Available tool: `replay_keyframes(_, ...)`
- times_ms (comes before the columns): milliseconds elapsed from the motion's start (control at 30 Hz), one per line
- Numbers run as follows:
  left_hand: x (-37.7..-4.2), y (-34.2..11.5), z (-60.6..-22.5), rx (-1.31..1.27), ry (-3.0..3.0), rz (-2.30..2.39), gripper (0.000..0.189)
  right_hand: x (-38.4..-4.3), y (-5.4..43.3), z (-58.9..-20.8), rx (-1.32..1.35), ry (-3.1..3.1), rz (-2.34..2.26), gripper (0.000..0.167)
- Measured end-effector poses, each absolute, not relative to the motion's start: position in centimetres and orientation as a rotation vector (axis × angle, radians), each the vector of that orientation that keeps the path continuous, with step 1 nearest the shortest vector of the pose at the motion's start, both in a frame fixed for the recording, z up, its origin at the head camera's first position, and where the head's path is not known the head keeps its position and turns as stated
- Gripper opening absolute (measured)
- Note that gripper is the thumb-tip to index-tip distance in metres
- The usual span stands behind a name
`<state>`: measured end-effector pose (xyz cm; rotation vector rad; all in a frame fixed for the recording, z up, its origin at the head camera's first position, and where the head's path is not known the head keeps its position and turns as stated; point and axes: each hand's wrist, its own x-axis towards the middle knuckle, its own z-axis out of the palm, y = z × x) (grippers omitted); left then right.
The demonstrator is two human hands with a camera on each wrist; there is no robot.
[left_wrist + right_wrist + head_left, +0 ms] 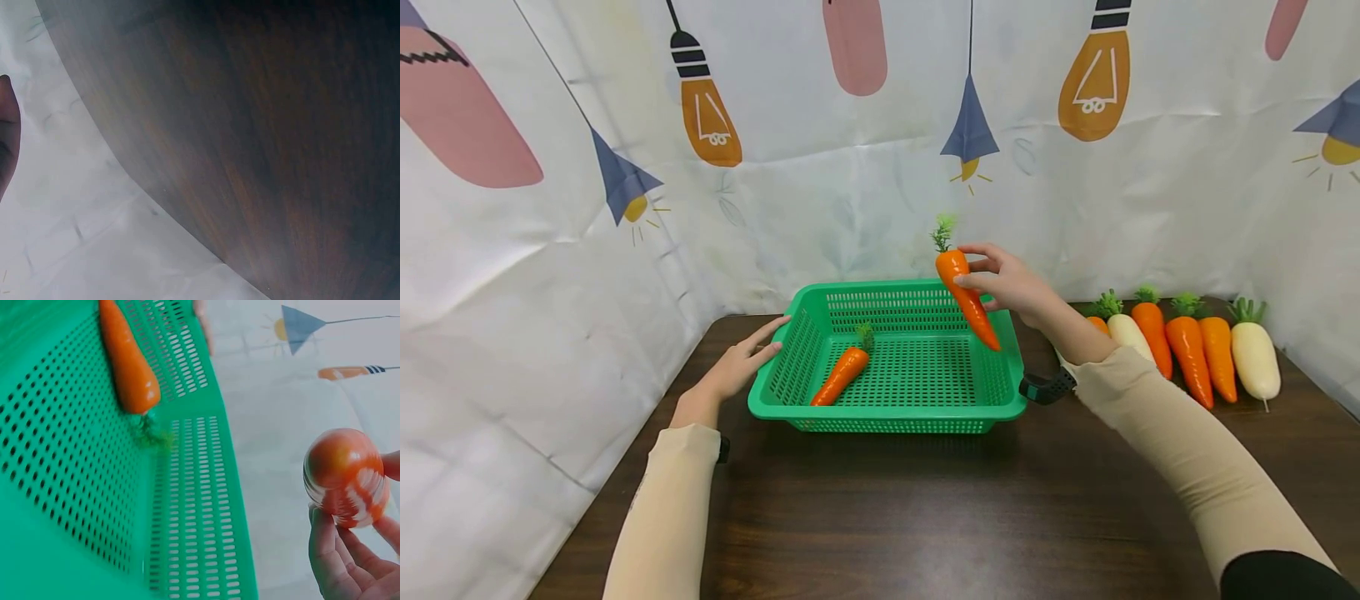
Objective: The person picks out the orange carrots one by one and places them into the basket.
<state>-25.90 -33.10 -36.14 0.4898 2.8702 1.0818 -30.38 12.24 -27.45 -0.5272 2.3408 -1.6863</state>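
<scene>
Over the right end of the green basket (887, 412), my right hand (1011, 283) pinches an orange carrot (967, 298) between thumb and fingers. The carrot tilts, its leafy top up and its tip down to the right. In the right wrist view the held carrot (344, 475) appears end-on, with the fingers (337, 562) around it. My left hand (733, 367) is at the basket's left rim, fingers extended, fingertips right at the edge. A second carrot (842, 375) lies inside the basket at the left, its green top toward the back; the right wrist view shows this carrot (130, 362) too.
On the dark wooden table (880, 508), several carrots (1189, 354) and white radishes (1255, 360) lie in a row at the right, partly behind my right forearm. A patterned white cloth (880, 200) hangs behind the table and along its left side.
</scene>
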Motion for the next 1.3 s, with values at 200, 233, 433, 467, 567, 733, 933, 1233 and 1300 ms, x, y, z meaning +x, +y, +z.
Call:
replay_keyframes(200, -25.9, -33.0, -36.1, 0.49, 2.871, 1.069, 0.06, -30.8, 11.2, -27.6, -0.537, 2.294, -1.73, 0.066)
replay_keyframes(233, -25.9, -33.1, -36.1, 0.49, 2.871, 1.067, 0.06, -30.9, 11.0, -27.6, -0.54, 2.286, -1.738, 0.066)
replay_keyframes(433, -26.0, -33.1, -36.1, 0.487, 2.875, 1.058, 0.06, -31.1, 9.6, -27.6, -0.534, 2.245, -1.755, 0.064)
replay_keyframes(467, -25.9, -33.1, -36.1, 0.486, 2.875, 1.057, 0.06, -31.1, 9.3, -27.6, -0.532, 2.236, -1.754, 0.065)
replay_keyframes(567, -26.0, -33.1, -36.2, 0.476, 2.877, 1.057, 0.06, -31.1, 8.6, -27.5, -0.529, 2.219, -1.756, 0.064)
replay_keyframes(733, -26.0, -33.1, -36.2, 0.478, 2.875, 1.062, 0.06, -31.3, 7.7, -27.5, -0.528, 2.206, -1.778, 0.063)
replay_keyframes(933, -26.0, -33.1, -36.1, 0.477, 2.879, 1.053, 0.06, -31.6, 6.8, -27.5, -0.503, 2.179, -1.798, 0.062)
replay_keyframes(1233, -25.9, -32.9, -36.1, 0.486, 2.878, 1.062, 0.06, -31.8, 5.3, -27.9, -0.478, 2.159, -1.796, 0.06)
replay_keyframes(1300, -25.9, -32.9, -36.1, 0.481, 2.877, 1.067, 0.06, -31.9, 4.9, -28.1, -0.476, 2.156, -1.794, 0.06)
